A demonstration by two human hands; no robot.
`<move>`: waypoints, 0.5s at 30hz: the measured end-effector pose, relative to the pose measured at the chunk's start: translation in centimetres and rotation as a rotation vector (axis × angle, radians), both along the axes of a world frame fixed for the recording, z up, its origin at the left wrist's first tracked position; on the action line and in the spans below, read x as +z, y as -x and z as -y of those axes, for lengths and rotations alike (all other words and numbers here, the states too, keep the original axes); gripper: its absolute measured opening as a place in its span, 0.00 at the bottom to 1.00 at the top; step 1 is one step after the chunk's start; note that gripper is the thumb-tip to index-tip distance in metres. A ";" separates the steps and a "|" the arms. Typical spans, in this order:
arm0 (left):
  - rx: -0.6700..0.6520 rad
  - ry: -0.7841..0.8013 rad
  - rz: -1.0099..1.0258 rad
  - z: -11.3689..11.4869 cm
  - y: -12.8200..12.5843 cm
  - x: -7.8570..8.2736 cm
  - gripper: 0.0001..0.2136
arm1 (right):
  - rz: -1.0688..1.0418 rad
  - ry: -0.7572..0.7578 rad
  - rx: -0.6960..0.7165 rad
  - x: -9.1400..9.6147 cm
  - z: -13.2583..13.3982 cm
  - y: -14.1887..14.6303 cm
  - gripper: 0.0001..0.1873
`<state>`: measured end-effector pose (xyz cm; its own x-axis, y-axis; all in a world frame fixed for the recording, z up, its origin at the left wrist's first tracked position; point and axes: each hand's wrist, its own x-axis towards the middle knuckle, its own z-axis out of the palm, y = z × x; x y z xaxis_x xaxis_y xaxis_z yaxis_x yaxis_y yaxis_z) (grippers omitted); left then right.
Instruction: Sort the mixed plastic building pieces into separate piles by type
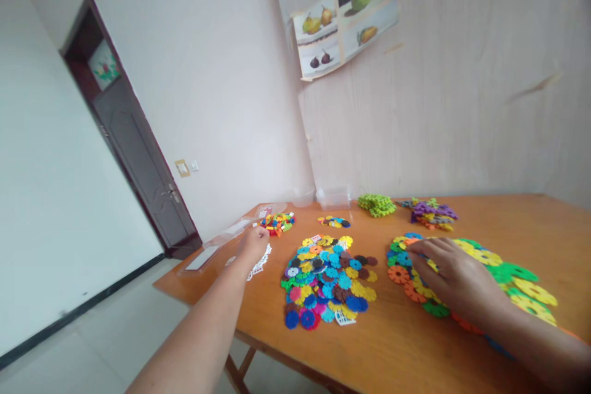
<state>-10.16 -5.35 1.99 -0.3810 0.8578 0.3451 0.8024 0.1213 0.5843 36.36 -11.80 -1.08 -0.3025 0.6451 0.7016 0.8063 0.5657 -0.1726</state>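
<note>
My left hand (pixel 253 244) reaches over the left part of the table, its fingers curled closed; whatever they hold is hidden. Right beside it lie white lattice pieces (pixel 259 266), and just beyond is a pile of small red, yellow and green plastic pieces (pixel 278 222). My right hand (pixel 450 274) rests over a spread of larger notched plastic discs (pixel 512 272) in green, yellow, orange and blue. Its fingers bend down together onto the discs, and anything between the fingertips is out of sight. Between both hands sits a heap of smaller multicoloured notched discs (pixel 330 280).
Along the back of the wooden table (pixel 383 345) are a clear plastic box (pixel 333 198), a few small discs (pixel 333 221), lime-green pieces (pixel 377 205) and purple pieces (pixel 434 212). Clear lids (pixel 203 258) lie at the left edge. Walls stand behind; a dark door (pixel 133 154) is left.
</note>
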 end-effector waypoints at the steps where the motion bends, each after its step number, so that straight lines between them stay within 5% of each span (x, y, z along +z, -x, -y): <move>1: -0.043 0.012 -0.009 -0.5 -1.0 -0.1 0.05 | 0.000 0.002 -0.003 0.0 0.1 0.1 0.12; 8: -0.250 0.113 -0.056 -3.9 -7.9 -1.8 0.04 | -0.019 -0.018 0.016 0.7 0.5 0.4 0.11; 12: -0.263 0.173 -0.085 -5.2 -9.9 -2.3 0.01 | -0.024 -0.012 0.021 0.9 0.7 0.6 0.11; 15: -0.268 0.215 -0.104 -5.9 -10.6 -2.3 0.07 | -0.038 -0.007 0.020 1.0 0.9 0.7 0.11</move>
<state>0.48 0.51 -0.30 -0.1049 0.9796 0.1712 0.8762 0.0097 0.4819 35.65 -12.66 -0.05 -0.2887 0.6345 0.7170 0.7878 0.5830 -0.1986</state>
